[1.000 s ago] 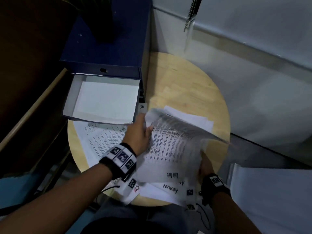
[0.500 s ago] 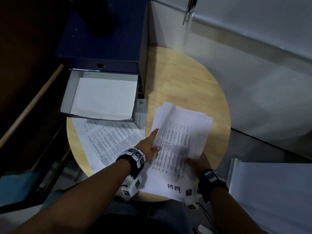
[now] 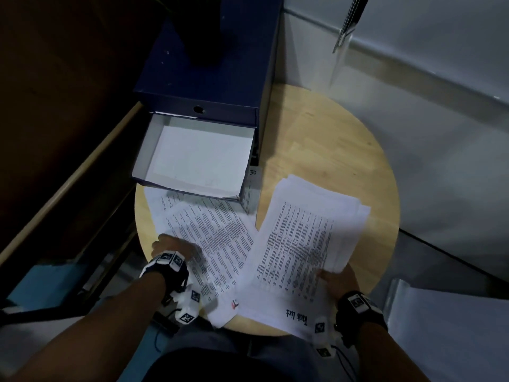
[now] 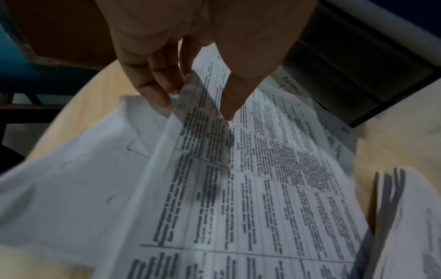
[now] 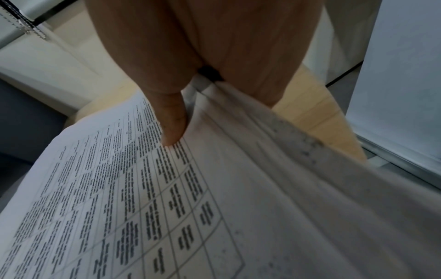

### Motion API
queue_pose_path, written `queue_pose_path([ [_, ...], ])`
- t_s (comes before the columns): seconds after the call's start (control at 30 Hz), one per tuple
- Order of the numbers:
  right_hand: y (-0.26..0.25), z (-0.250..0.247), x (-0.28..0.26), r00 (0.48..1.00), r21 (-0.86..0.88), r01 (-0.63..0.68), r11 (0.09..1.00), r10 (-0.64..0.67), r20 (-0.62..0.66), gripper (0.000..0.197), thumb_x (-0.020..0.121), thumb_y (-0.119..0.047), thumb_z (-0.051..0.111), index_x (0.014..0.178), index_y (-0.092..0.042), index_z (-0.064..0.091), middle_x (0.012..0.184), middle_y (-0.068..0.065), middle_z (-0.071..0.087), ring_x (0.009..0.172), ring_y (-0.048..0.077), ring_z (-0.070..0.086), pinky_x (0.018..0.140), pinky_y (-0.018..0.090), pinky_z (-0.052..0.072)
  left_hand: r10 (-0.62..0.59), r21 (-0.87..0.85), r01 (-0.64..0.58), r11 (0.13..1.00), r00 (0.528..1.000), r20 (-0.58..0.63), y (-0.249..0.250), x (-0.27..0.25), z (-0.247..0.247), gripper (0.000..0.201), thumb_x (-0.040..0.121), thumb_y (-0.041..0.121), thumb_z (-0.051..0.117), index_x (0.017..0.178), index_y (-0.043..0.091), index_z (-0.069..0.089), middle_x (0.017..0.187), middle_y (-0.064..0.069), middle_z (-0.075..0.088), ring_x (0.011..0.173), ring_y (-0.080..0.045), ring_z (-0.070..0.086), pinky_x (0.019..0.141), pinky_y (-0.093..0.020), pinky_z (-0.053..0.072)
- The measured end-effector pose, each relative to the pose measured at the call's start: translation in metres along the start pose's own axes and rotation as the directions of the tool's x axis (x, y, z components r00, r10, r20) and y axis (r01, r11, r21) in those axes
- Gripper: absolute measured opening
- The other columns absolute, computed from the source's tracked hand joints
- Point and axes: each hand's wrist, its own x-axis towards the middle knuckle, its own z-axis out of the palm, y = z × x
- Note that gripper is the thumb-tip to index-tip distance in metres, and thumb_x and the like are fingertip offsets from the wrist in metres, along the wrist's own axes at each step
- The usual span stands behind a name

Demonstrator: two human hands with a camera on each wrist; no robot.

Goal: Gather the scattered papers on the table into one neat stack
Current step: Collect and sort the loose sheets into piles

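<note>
On the right of the round wooden table [image 3: 330, 150] lies a loosely squared stack of printed papers [image 3: 303, 244] with "Task list" written on its near edge. My right hand [image 3: 337, 279] grips its near right edge, with the thumb [image 5: 171, 132] on top of the stack [image 5: 143, 207] and the fingers hidden beneath. To the left, other printed sheets [image 3: 214, 230] fan out from under an open drawer. At their left edge my left hand [image 3: 176, 248] pinches the top printed sheet [image 4: 262, 188] and lifts its edge off a blank sheet [image 4: 71, 179].
A dark blue file box [image 3: 209, 78] stands at the back left, with its white drawer [image 3: 192, 155] pulled out over the left papers. A dark pot [image 3: 201, 37] sits on the box. A pale wall runs along the right, and a white board [image 3: 454, 326] lies off the table at lower right.
The sheet both hands held up has been laid on the right stack. My left hand has moved left to the papers by the drawer and taken hold of the top sheet's edge.
</note>
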Motion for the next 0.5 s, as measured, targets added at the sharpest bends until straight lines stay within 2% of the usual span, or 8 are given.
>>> queue_pose_path([
  [0.07, 0.001, 0.000, 0.001, 1.000, -0.045, 0.014, 0.999, -0.014, 0.009, 0.053, 0.078, -0.013, 0.079, 0.126, -0.008, 0.057, 0.115, 0.012, 0.062, 0.107, 0.031, 0.058, 0.089, 0.041, 0.046, -0.022, 0.007, 0.023, 1.000, 0.998, -0.060, 0.005, -0.005, 0.003, 0.082, 0.072, 0.037, 0.081, 0.127, -0.002, 0.034, 0.129, -0.023, 0.045, 0.117, -0.040, 0.049, 0.098, -0.046, 0.043],
  [0.13, 0.001, 0.000, 0.002, 1.000, -0.068, 0.029, 0.997, -0.029, 0.013, 0.052, 0.078, -0.015, 0.079, 0.124, -0.008, 0.057, 0.116, 0.013, 0.063, 0.109, 0.033, 0.058, 0.089, 0.041, 0.046, -0.009, -0.076, -0.002, 0.997, 0.990, -0.141, 0.011, -0.010, 0.000, 0.081, 0.068, 0.028, 0.085, 0.124, 0.004, 0.032, 0.125, -0.019, 0.049, 0.114, -0.038, 0.051, 0.095, -0.045, 0.046],
  [0.17, 0.002, 0.000, 0.002, 1.000, -0.061, 0.024, 0.998, -0.024, 0.009, 0.053, 0.078, -0.015, 0.080, 0.125, -0.009, 0.057, 0.117, 0.012, 0.063, 0.109, 0.032, 0.058, 0.089, 0.041, 0.046, 0.010, -0.182, -0.037, 0.983, 0.989, -0.144, 0.011, -0.010, -0.001, 0.084, 0.065, 0.019, 0.086, 0.127, 0.007, 0.031, 0.123, -0.018, 0.051, 0.113, -0.039, 0.052, 0.092, -0.045, 0.048],
  [0.23, 0.001, 0.000, 0.001, 1.000, -0.021, -0.005, 1.000, 0.005, -0.005, 0.055, 0.078, -0.013, 0.080, 0.128, -0.009, 0.055, 0.115, 0.009, 0.061, 0.106, 0.029, 0.056, 0.092, 0.041, 0.045, 0.127, -0.373, -0.154, 0.915, 0.987, -0.096, 0.007, -0.015, -0.003, 0.085, 0.074, 0.004, 0.077, 0.138, 0.016, 0.023, 0.121, -0.018, 0.052, 0.106, -0.040, 0.057, 0.083, -0.042, 0.050],
  [0.3, 0.000, 0.000, 0.000, 0.999, 0.011, -0.026, 1.000, 0.026, -0.019, 0.058, 0.077, -0.011, 0.081, 0.129, -0.009, 0.055, 0.113, 0.010, 0.061, 0.104, 0.029, 0.057, 0.094, 0.043, 0.047, 0.251, -0.440, -0.222, 0.870, 0.968, 0.008, -0.002, -0.022, -0.003, 0.082, 0.083, 0.003, 0.069, 0.143, 0.022, 0.017, 0.130, -0.020, 0.049, 0.097, -0.036, 0.058, 0.078, -0.039, 0.049],
  [0.37, 0.001, 0.001, 0.001, 0.999, 0.017, -0.032, 0.999, 0.032, -0.026, 0.059, 0.076, -0.011, 0.082, 0.129, -0.009, 0.054, 0.113, 0.012, 0.062, 0.106, 0.031, 0.058, 0.097, 0.047, 0.048, 0.270, -0.354, -0.206, 0.912, 0.952, 0.142, -0.007, -0.027, -0.003, 0.086, 0.080, 0.017, 0.075, 0.146, 0.017, 0.020, 0.140, -0.022, 0.045, 0.101, -0.037, 0.059, 0.076, -0.036, 0.048],
  [0.43, 0.002, 0.001, 0.001, 0.999, 0.039, -0.034, 0.999, 0.035, -0.026, 0.057, 0.076, -0.010, 0.081, 0.127, -0.010, 0.055, 0.111, 0.011, 0.063, 0.105, 0.031, 0.059, 0.097, 0.049, 0.049, 0.311, -0.049, -0.310, 0.950, 0.914, 0.260, -0.009, -0.034, -0.005, 0.076, 0.078, 0.031, 0.073, 0.139, 0.006, 0.036, 0.132, -0.022, 0.054, 0.105, -0.037, 0.060, 0.076, -0.034, 0.050],
  [0.5, 0.002, 0.001, 0.001, 0.999, 0.057, -0.025, 0.998, 0.026, -0.024, 0.055, 0.076, -0.008, 0.081, 0.125, -0.011, 0.056, 0.108, 0.009, 0.064, 0.103, 0.030, 0.060, 0.096, 0.047, 0.050, 0.415, 0.139, -0.452, 0.881, 0.880, 0.232, -0.006, -0.043, -0.003, 0.050, 0.089, 0.020, 0.058, 0.132, 0.001, 0.041, 0.121, -0.022, 0.059, 0.104, -0.037, 0.060, 0.076, -0.034, 0.048],
])
